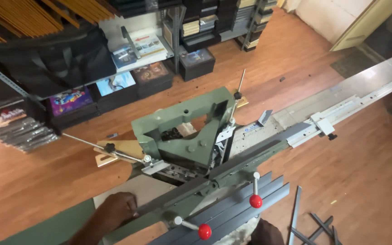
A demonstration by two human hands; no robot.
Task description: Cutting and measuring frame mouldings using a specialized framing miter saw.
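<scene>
A: What is the left hand (114,209) touching?

B: It is pressing flat on a grey moulding strip (178,194), fingers (130,205) spread narrow along its edge, gripping nothing.

A: And beyond the fingers?

B: The strip is running into the green mitre cutter (187,131); two red-knobbed levers (255,200) are sitting just right of the fingers.

A: The right hand?

B: Not showing. Offcuts (316,224) are lying on the floor, far right.

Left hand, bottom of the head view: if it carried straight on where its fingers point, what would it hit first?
The left hand points right, fingertips already at the grey moulding strip on the green mitre machine. That strip comes first, though depth is unclear.
</scene>
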